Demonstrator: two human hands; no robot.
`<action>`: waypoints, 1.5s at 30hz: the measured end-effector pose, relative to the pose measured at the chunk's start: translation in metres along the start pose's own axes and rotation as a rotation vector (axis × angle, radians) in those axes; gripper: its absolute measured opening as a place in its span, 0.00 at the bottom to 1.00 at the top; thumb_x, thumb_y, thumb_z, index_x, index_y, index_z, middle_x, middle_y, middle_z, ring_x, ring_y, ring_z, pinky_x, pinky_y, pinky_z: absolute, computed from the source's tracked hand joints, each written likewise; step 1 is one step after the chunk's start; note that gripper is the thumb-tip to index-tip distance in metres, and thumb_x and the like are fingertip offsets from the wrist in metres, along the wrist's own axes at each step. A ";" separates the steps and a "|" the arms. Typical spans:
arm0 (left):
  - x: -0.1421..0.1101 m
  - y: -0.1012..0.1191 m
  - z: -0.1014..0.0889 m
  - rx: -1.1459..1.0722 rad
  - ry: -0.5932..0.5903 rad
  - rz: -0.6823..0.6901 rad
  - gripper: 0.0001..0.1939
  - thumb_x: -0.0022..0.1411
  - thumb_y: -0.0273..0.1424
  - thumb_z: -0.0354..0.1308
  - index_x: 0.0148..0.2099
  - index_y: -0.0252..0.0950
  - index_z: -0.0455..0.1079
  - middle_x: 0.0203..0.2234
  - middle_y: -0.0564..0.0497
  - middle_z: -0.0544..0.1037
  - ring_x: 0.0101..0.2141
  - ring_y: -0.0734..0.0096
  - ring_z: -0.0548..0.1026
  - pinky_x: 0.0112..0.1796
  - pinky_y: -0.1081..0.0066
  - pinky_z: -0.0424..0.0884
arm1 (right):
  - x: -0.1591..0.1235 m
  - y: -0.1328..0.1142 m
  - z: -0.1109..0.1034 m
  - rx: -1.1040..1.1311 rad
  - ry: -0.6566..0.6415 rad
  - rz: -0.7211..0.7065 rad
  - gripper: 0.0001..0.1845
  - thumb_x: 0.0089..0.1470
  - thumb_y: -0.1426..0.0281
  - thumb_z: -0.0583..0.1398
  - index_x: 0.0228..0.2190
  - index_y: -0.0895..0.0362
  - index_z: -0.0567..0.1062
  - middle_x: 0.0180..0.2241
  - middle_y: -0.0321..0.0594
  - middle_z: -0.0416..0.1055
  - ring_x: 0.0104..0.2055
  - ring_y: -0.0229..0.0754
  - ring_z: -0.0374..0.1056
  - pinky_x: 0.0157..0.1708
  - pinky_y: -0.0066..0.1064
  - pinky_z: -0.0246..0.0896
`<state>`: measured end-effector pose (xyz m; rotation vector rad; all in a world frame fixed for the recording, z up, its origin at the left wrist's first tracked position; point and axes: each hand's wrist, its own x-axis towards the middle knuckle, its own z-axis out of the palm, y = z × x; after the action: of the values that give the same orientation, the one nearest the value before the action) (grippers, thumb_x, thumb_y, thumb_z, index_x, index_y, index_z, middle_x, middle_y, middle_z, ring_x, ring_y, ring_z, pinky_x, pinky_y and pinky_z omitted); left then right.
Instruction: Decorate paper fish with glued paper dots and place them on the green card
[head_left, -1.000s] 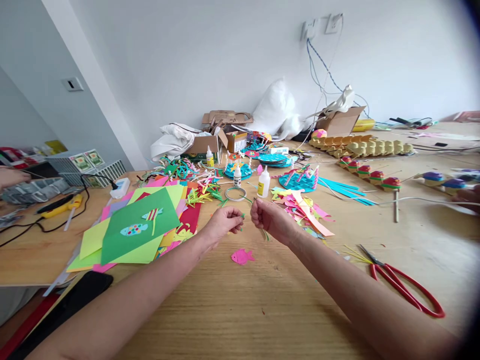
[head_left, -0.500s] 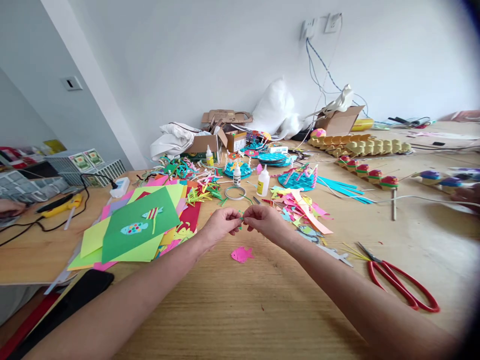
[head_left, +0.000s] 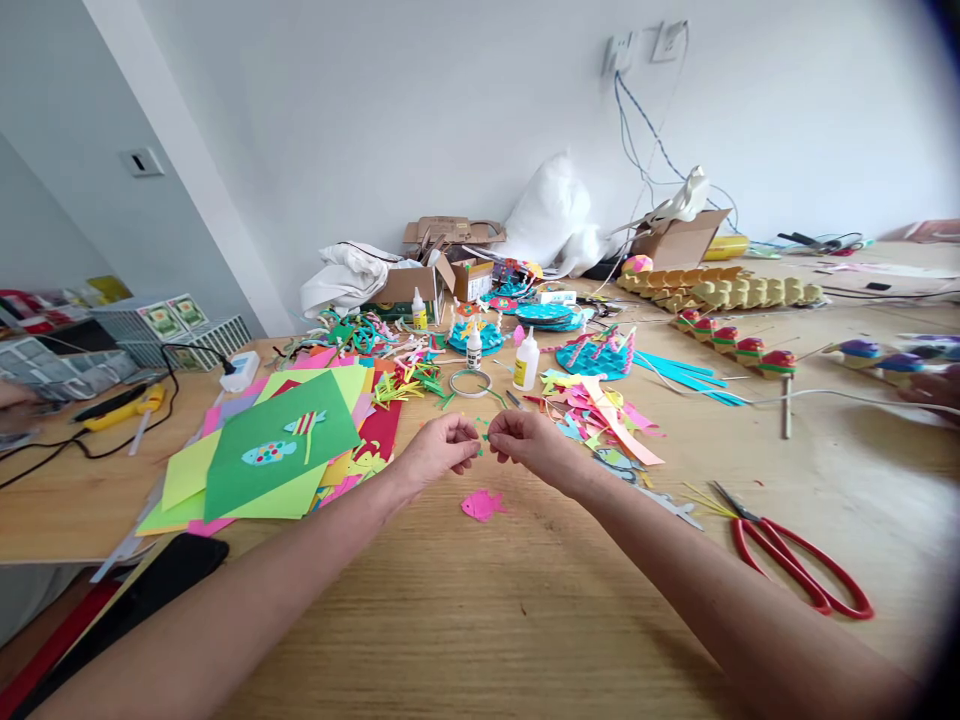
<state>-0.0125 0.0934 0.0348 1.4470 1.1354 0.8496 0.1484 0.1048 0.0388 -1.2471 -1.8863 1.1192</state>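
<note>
Above the table's middle, my left hand (head_left: 448, 444) is closed in a pinch. Facing it across a narrow gap, my right hand (head_left: 519, 437) also pinches with thumb and forefinger. Tiny green specks show around the fingertips; whatever the fingers hold is too small to name. Just below both hands lies a pink paper fish (head_left: 482, 505), flat on the wood. Beyond them are a ring-shaped roll (head_left: 470, 384), a white glue bottle (head_left: 526, 362) with a yellow label and a smaller bottle (head_left: 474, 350).
Coloured paper sheets (head_left: 330, 395) are stacked at left, with two decorated fish on top. Paper scraps (head_left: 592, 410) lie right of my hands, near red-handled scissors (head_left: 802, 565). A yellow glue gun (head_left: 124, 408) rests far left. Another person's hand (head_left: 934, 390) shows at the right edge.
My hands have drawn slightly apart, widening the gap between the fingertips. Both remain pinched, and the pink fish lies in the same place.
</note>
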 end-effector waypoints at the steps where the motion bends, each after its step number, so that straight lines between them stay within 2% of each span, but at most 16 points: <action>1: -0.002 -0.001 -0.003 0.012 0.010 0.002 0.08 0.47 0.30 0.55 0.32 0.33 0.62 0.21 0.55 0.68 0.20 0.80 0.67 0.21 0.79 0.63 | -0.001 -0.001 -0.002 0.017 -0.009 -0.002 0.02 0.41 0.73 0.54 0.21 0.57 0.66 0.19 0.33 0.66 0.20 0.32 0.62 0.17 0.23 0.50; 5: -0.017 -0.008 -0.015 0.261 0.041 0.046 0.05 0.48 0.30 0.53 0.29 0.34 0.65 0.19 0.55 0.68 0.21 0.78 0.66 0.23 0.77 0.62 | -0.007 -0.004 -0.007 0.031 -0.008 -0.007 0.02 0.40 0.71 0.55 0.20 0.57 0.67 0.16 0.31 0.62 0.19 0.31 0.57 0.18 0.24 0.49; 9: -0.038 -0.014 -0.015 0.589 0.046 0.223 0.06 0.49 0.25 0.51 0.28 0.36 0.69 0.24 0.53 0.72 0.26 0.73 0.67 0.29 0.75 0.61 | -0.010 -0.003 -0.006 0.003 0.000 0.041 0.02 0.38 0.71 0.57 0.18 0.57 0.69 0.15 0.30 0.60 0.18 0.31 0.53 0.17 0.25 0.45; 12: -0.050 -0.016 -0.010 0.657 0.011 0.342 0.08 0.50 0.23 0.50 0.28 0.37 0.69 0.25 0.52 0.72 0.28 0.72 0.67 0.33 0.72 0.61 | -0.012 0.002 0.000 -0.046 0.011 0.081 0.03 0.36 0.71 0.58 0.15 0.57 0.69 0.14 0.31 0.59 0.18 0.31 0.51 0.17 0.26 0.44; 14: -0.054 -0.016 -0.007 0.590 0.040 0.322 0.07 0.50 0.23 0.51 0.29 0.37 0.69 0.26 0.52 0.72 0.29 0.72 0.67 0.34 0.72 0.62 | -0.014 0.006 0.005 -0.032 -0.002 0.097 0.04 0.36 0.71 0.58 0.14 0.57 0.69 0.13 0.31 0.58 0.18 0.31 0.50 0.17 0.26 0.41; 17: -0.053 -0.014 -0.003 0.328 0.102 0.147 0.05 0.49 0.25 0.53 0.31 0.36 0.68 0.26 0.52 0.71 0.28 0.73 0.68 0.31 0.74 0.63 | -0.021 0.007 0.013 0.114 -0.029 0.128 0.06 0.37 0.68 0.59 0.16 0.57 0.69 0.13 0.30 0.57 0.17 0.30 0.48 0.16 0.26 0.39; 20: -0.053 -0.011 0.004 0.038 0.065 0.008 0.06 0.48 0.29 0.54 0.31 0.33 0.66 0.24 0.53 0.69 0.26 0.75 0.67 0.25 0.77 0.62 | -0.030 -0.003 0.019 0.326 -0.007 0.156 0.07 0.37 0.66 0.59 0.17 0.57 0.69 0.15 0.30 0.57 0.17 0.30 0.49 0.17 0.26 0.41; 25: -0.057 -0.006 0.016 -0.201 0.023 -0.011 0.09 0.49 0.34 0.55 0.32 0.33 0.65 0.26 0.52 0.69 0.27 0.77 0.67 0.26 0.78 0.62 | -0.043 -0.016 0.027 0.513 0.059 0.174 0.10 0.36 0.65 0.61 0.17 0.58 0.66 0.16 0.30 0.58 0.17 0.29 0.49 0.17 0.26 0.42; 30: -0.056 -0.003 0.022 -0.257 0.039 -0.019 0.10 0.48 0.34 0.56 0.30 0.32 0.64 0.24 0.53 0.67 0.26 0.78 0.66 0.26 0.77 0.62 | -0.046 -0.014 0.032 0.500 0.046 0.171 0.11 0.37 0.64 0.60 0.16 0.58 0.65 0.14 0.30 0.57 0.17 0.29 0.48 0.18 0.25 0.41; 38: -0.051 -0.003 0.022 -0.229 0.057 -0.027 0.09 0.47 0.33 0.56 0.27 0.32 0.62 0.21 0.54 0.65 0.23 0.79 0.64 0.24 0.78 0.61 | -0.046 -0.010 0.034 0.458 0.023 0.151 0.10 0.39 0.66 0.58 0.17 0.58 0.64 0.15 0.29 0.55 0.18 0.29 0.47 0.19 0.26 0.39; 45: -0.050 -0.003 0.021 -0.205 0.059 -0.041 0.08 0.46 0.32 0.56 0.27 0.32 0.62 0.20 0.55 0.65 0.22 0.81 0.64 0.24 0.78 0.60 | -0.046 -0.011 0.026 0.335 0.063 0.170 0.07 0.40 0.67 0.56 0.20 0.59 0.65 0.16 0.28 0.55 0.18 0.29 0.49 0.19 0.25 0.42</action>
<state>-0.0078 0.0393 0.0317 1.2336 1.0849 0.9563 0.1390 0.0515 0.0351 -1.2480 -1.4917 1.4004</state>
